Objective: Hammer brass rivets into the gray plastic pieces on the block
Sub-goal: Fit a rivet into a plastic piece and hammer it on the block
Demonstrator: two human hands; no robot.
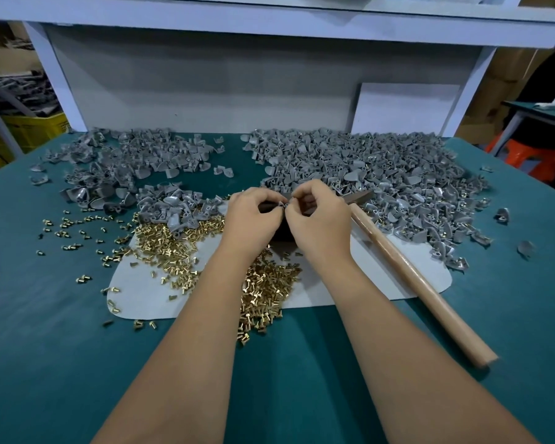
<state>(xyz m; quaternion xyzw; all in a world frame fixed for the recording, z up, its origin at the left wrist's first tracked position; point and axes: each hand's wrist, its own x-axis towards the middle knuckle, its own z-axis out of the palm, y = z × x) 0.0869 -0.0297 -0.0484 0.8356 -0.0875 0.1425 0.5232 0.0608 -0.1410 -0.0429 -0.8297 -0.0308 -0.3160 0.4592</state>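
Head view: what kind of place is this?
Likely a small factory assembly bench: heaps of gray plastic pieces, loose brass rivets, a wooden-handled hammer on the green table.

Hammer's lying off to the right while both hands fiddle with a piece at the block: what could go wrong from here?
1. Both hands, left hand and right hand, pinch a small gray piece over the dark block; fingers left there at the strike could get hit.
2. The hammer rests partly on the right pile of gray pieces; grabbing it may scatter them.
3. Loose brass rivets lie under the forearms and could be swept off.
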